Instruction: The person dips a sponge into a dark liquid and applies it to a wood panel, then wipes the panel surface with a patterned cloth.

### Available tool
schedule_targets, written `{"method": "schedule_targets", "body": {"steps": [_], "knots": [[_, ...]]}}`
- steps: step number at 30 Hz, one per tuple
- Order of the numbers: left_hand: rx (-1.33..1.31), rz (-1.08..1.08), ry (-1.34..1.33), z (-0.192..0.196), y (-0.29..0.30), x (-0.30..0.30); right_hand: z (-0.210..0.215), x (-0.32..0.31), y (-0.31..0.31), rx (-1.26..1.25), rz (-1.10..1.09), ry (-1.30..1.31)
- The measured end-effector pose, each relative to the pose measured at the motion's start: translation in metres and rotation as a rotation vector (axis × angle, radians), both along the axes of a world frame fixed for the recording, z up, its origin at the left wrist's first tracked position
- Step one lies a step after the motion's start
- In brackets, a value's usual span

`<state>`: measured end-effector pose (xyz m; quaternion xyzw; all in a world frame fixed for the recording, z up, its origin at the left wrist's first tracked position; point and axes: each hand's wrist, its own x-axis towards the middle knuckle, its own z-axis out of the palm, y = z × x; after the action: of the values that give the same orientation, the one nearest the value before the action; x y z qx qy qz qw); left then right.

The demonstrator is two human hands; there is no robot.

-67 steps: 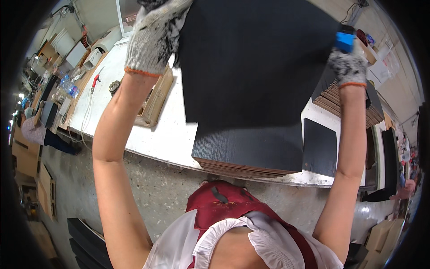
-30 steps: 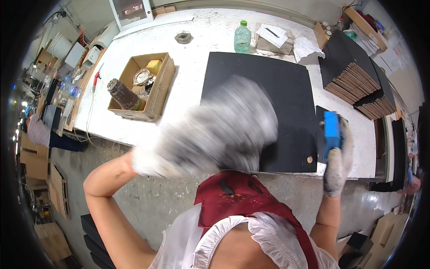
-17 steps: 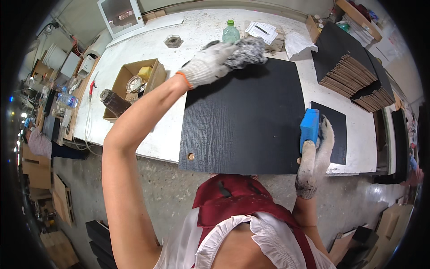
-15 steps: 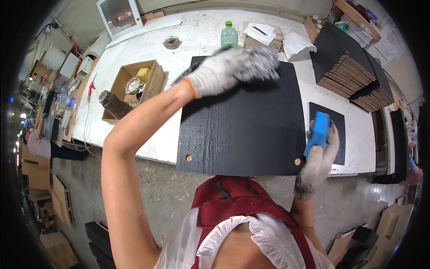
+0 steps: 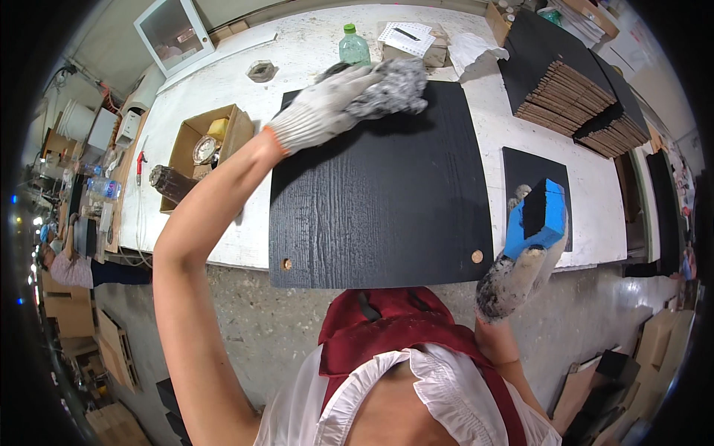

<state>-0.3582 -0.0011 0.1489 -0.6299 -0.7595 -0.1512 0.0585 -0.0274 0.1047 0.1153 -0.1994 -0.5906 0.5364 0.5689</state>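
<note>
A black wood-grain panel (image 5: 379,201) lies on the white table, with a round hole near each of its two near corners. My left hand (image 5: 320,108), in a white knit glove with an orange cuff, is over the panel's far part. Its fingers close on a wad of black-stained grey cloth (image 5: 398,89) against the surface; the fingertips are partly hidden. My right hand (image 5: 524,279), in a blackened glove, grips a blue block sponge (image 5: 547,215) with a black face, to the right of the panel. Behind the sponge lies a smaller black panel (image 5: 524,163).
A cardboard box (image 5: 238,126) with a jar lid and a dark bottle (image 5: 171,182) stands left. Behind the panel are a green-capped bottle (image 5: 355,48), a paper sheet (image 5: 405,39) and crumpled paper (image 5: 476,53). Stacked black panels (image 5: 561,82) fill the right rear. Another person (image 5: 71,267) is far left.
My left hand has moved slightly left with the cloth over the panel. My right hand has turned the sponge so its black face shows. The whole view has shifted somewhat.
</note>
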Motion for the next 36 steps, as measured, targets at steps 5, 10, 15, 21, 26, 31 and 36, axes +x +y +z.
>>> {"method": "schedule_targets", "body": {"steps": [5, 10, 15, 21, 26, 31, 36], "knots": [[0.168, -0.409, 0.014, 0.000, 0.053, 0.072, -0.005, 0.001, -0.003, -0.048, 0.073, 0.033], [0.247, -0.630, -0.112, 0.007, -0.014, 0.169, 0.010, -0.006, 0.002, -0.081, -0.071, -0.070], [0.198, -0.509, -0.174, 0.002, -0.089, 0.201, 0.011, 0.000, 0.008, -0.006, 0.086, -0.255], [0.217, -0.357, -0.467, 0.000, -0.085, 0.214, 0.088, -0.041, 0.024, 0.571, 0.495, -0.499], [0.336, -0.325, -0.330, -0.012, -0.096, 0.220, 0.123, -0.120, -0.058, 1.348, 0.953, -0.590], [0.385, -0.268, -0.202, -0.018, -0.093, 0.231, 0.105, -0.152, -0.089, 1.497, 1.127, -0.527], [0.823, -0.199, -0.225, -0.044, -0.084, 0.244, 0.106, -0.152, -0.106, 1.551, 1.212, -0.552]]}}
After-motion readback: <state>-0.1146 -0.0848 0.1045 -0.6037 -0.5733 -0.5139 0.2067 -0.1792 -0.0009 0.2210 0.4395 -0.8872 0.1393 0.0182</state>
